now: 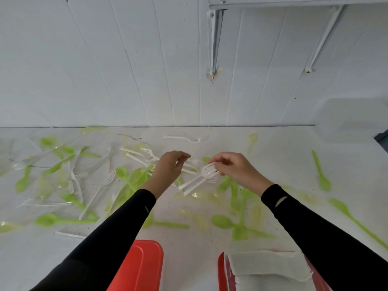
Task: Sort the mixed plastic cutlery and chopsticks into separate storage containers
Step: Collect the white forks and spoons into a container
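Plastic cutlery lies scattered over a white table (273, 164): green spoons (63, 221), white forks (184, 139) and pale yellow pieces (252, 141). My right hand (237, 168) pinches a small bundle of white forks (199, 179) by their heads, the handles pointing down to the left. My left hand (170, 166) hovers just left of it, its fingers curled on a white piece (189, 164) lying in the pile. Two red containers stand at the near edge, one (142, 267) under my left arm and one (222, 274) under my right.
A white cloth (268, 267) covers the right red container. A white panelled wall (126, 70) rises behind the table, with shelf brackets (214, 40) at the upper right. The table's right edge (378, 143) ends near a dark gap.
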Available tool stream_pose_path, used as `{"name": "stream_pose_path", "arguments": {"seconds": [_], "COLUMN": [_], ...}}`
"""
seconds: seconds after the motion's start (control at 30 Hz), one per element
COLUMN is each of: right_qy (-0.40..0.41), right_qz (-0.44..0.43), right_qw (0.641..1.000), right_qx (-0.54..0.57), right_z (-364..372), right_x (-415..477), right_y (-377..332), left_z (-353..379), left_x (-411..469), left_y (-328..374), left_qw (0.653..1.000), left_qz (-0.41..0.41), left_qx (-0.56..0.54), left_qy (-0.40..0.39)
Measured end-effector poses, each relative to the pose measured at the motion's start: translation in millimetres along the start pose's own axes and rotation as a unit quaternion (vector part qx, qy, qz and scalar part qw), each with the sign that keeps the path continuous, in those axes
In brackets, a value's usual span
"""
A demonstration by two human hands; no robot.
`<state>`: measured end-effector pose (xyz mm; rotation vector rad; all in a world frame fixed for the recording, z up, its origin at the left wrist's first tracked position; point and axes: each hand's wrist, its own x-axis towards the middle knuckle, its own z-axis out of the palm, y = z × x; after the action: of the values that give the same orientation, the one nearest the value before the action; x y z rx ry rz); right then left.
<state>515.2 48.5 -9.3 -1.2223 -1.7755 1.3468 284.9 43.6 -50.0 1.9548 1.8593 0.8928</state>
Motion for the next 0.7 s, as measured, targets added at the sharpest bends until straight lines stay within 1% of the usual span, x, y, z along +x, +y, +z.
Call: {"name": "stream_pose_path", "arguments": {"seconds": [0.03,0.07,0.13,0.17,0.2,0.23,0.3,0.37,0.43,0.47,0.57,0.7], "right_qy": [0.009,0.021,0.050,0.067,0.086,0.107,0.146,0.175,0.190,0.189,0.166,0.067], "right_qz": [0.010,0.018,0.026,0.030,0.039,0.050,0.073,0.102,0.138,0.152,0.166,0.140], "right_qw": [0.999,0.998,0.996,0.995,0.992,0.988,0.973,0.950,0.931,0.929,0.935,0.949], "right_qx": [0.029,0.049,0.065,0.073,0.084,0.104,0.165,0.236,0.280,0.280,0.265,0.274], "right_z": [-4.2,-9.3,-18.9,-23.2,-28.6,-32.6,-37.6,-38.5,-37.2,-36.9,-37.3,-34.0], "right_x": [1.2,2.7,5.4,5.8,6.6,7.4,7.6,6.6,5.5,5.8,6.1,3.9], "right_y": [-2.5,-3.3,-2.7,-2.4,-0.9,0.5,6.2,13.8,20.1,22.5,25.5,21.6], "left_z": [4.5,11.0,25.4,32.2,39.0,44.6,50.1,53.5,55.4,55.6,56.3,56.9], "left_x": [5.5,10.7,13.7,12.4,11.4,10.2,8.2,6.9,4.4,4.1,6.3,16.2], "left_y": [0.2,-0.8,-4.7,-7.9,-9.7,-12.9,-14.0,-14.8,-15.0,-14.1,-8.3,0.1], "left_qw": [0.999,0.995,0.974,0.962,0.958,0.960,0.970,0.971,0.970,0.969,0.967,0.956], "left_qz": [0.013,0.026,0.050,0.054,0.057,0.060,0.081,0.133,0.158,0.161,0.152,0.135], "left_qx": [0.023,0.049,0.098,0.116,0.123,0.121,0.110,0.120,0.122,0.120,0.112,0.127], "left_qy": [-0.029,-0.081,-0.200,-0.240,-0.254,-0.247,-0.202,-0.159,-0.141,-0.141,-0.172,-0.229]}}
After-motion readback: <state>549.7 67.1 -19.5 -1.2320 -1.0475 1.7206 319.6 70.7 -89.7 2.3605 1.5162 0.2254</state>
